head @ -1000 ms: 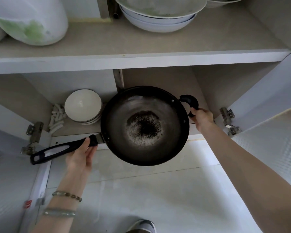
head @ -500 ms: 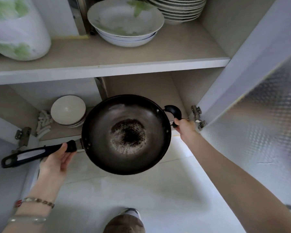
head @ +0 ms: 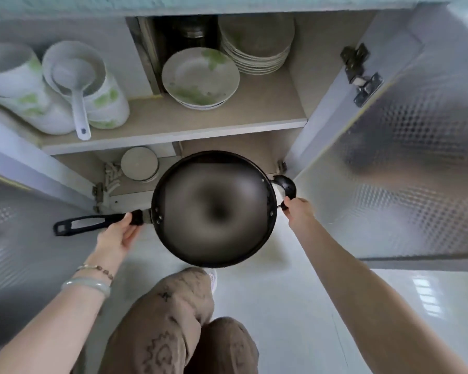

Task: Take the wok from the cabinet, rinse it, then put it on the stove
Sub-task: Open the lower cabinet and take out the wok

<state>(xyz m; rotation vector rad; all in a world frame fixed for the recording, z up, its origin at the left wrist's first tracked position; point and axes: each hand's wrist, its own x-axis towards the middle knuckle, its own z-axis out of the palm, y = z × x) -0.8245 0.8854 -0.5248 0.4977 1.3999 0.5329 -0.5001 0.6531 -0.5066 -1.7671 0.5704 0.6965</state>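
We saw the black wok [head: 214,209] held level in the air just in front of the open cabinet [head: 173,130], over the pale floor [head: 281,306], its dark hollow facing up. The left hand [head: 119,234] was wrapped around the long black handle [head: 92,224] close to the pan's rim, and the right hand [head: 297,214] gripped the small loop handle [head: 285,184] on the opposite side. Behind the wok, on the lower shelf, sat a stack of small bowls [head: 139,164]. On the upper shelf stood plates [head: 200,76] with green marks, a taller plate stack [head: 257,47] and white containers [head: 103,98] holding a ladle [head: 79,103]. Both cabinet doors [head: 416,157] stood open.
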